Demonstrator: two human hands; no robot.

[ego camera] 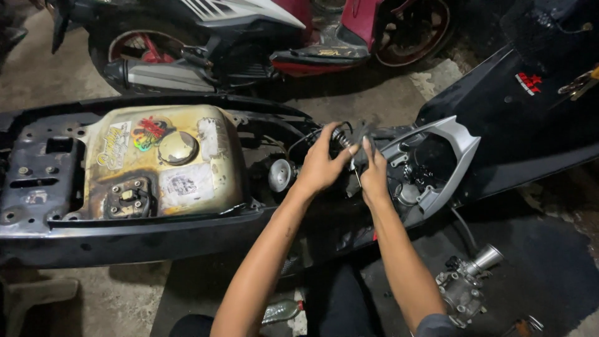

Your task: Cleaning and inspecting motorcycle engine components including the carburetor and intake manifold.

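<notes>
Nearest, on the oily floor: clear plastic bottle (282,310) lying flat between the forearms, detached carburettor (465,288) with bright metal intake horn off to the right. Further in, both hands meeting over the open frame of a stripped black scooter (150,240). Left hand (321,167) curled around a small spring-wrapped part (340,136), thumb and fingers pinching it from the side; grasping, not clenched flat. Right hand (373,178) closed on a thin dark cable (358,178) just below that part, fingertips nearly touching the left thumb. Held part sitting between the yellowed fuel tank (162,163) and the silver grab rail (444,156), just above the frame cavity. Handling, as a judgement: light, stiff metal at the spring end, cable limp and likely greasy, so prone to slipping; best gripped on the spring collar or ferrule, not on bare cable. Nothing fragile, though kinking the cable looks possible. Round chrome cap (282,175) just left of the left wrist. Farthest back: red and white scooter (262,37) parked beyond, exhaust muffler (159,75) facing the camera.
</notes>
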